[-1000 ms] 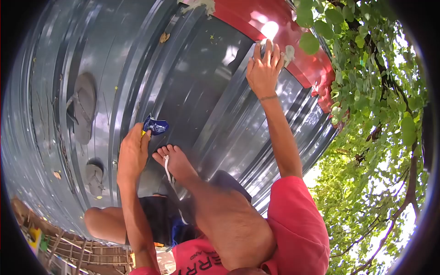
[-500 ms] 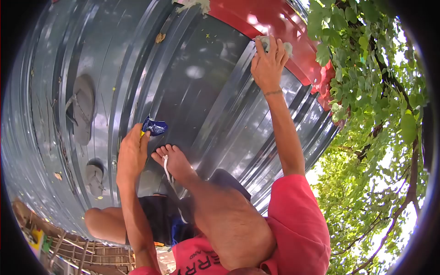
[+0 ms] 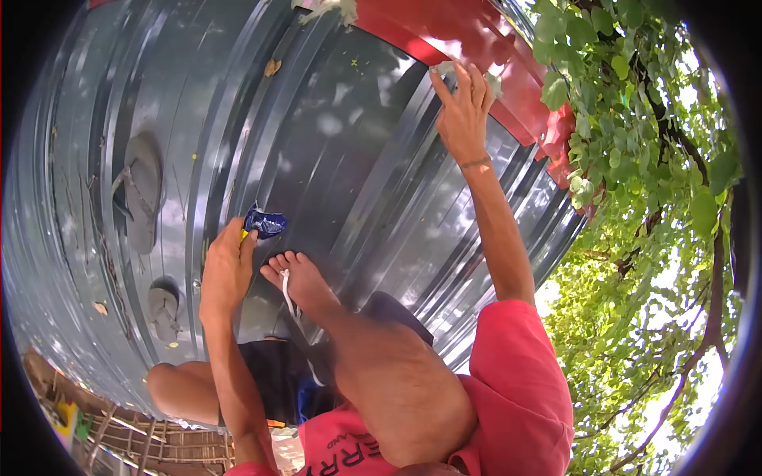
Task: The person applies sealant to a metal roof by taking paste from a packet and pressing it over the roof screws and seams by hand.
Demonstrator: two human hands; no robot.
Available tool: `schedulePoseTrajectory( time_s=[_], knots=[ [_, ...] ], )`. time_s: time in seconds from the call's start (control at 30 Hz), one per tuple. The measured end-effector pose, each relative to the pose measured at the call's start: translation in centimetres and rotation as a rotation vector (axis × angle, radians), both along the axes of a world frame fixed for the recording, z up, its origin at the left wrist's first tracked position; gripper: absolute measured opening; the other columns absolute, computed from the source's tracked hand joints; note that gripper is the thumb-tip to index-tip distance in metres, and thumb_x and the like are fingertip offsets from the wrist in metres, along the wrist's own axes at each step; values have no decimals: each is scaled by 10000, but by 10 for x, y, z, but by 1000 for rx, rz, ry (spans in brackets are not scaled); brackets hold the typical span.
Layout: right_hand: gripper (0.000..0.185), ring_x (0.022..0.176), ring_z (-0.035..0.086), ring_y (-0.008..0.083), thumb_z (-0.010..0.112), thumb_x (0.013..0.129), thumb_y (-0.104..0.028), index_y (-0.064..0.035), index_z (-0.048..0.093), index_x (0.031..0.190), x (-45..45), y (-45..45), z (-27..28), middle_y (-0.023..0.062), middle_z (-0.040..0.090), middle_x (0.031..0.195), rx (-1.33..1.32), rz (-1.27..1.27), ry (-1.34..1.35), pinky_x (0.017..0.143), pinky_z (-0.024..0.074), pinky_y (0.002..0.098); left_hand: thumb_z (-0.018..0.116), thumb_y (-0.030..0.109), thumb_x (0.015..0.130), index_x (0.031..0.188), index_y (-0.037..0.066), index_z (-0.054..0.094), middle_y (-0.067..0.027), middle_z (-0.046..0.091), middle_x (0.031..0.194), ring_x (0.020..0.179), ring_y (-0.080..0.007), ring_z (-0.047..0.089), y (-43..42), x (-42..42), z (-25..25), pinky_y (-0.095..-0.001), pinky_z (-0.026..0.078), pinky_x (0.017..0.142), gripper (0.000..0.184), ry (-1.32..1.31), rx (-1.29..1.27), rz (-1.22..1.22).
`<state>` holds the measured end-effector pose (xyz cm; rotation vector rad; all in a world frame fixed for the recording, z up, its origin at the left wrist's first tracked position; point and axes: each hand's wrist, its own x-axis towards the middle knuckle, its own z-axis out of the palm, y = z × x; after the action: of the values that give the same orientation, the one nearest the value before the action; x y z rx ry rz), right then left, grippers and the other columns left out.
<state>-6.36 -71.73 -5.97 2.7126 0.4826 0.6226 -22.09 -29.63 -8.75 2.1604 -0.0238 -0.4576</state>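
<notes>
hides most of the underside of the right hand (image 3: 454, 74) at 1 o'clock, fingers open and reaching over the pale smear (image 3: 494, 84) along the red trim (image 3: 444, 32); cannot tell how firmly pressed. grasps the blue packet (image 3: 268, 224) in the left hand (image 3: 244, 230) at 9 o'clock, thumb and fingers closed round the yellow end, mostly covered; holds the crumpled blue part just off 12 o'clock of the bare foot (image 3: 302, 279), near the toes. blurs the lower leg into dark shorts at 6 o'clock. cuts off another pale patch (image 3: 335, 9) at the top, toward 12 o'clock. shows the big grey sandal (image 3: 144, 194) between 9 and 10 o'clock, the smaller grey sandal (image 3: 164, 311) past 8, both well apart from the packet. leaves a wide bare run of ribbed metal sheeting (image 3: 341, 159) between the hands, bounded by red trim at 1 o'clock and foliage (image 3: 675, 238) at 3.
</notes>
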Motion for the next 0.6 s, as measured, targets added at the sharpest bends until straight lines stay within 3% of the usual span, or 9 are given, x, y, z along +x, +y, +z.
schedulePoseTrajectory(
  time_s=[0.6],
  knots=[
    [528,1402,404,396,616,824,17,-86,635,1342,3,8,-19,176,469,1495,40,-113,-48,1174,302,574,583,123,1035,1049,-45,541,-244,656,891,822,-429,645,2,-1,2,-476,480,732,173,35,-10,21]
  ],
)
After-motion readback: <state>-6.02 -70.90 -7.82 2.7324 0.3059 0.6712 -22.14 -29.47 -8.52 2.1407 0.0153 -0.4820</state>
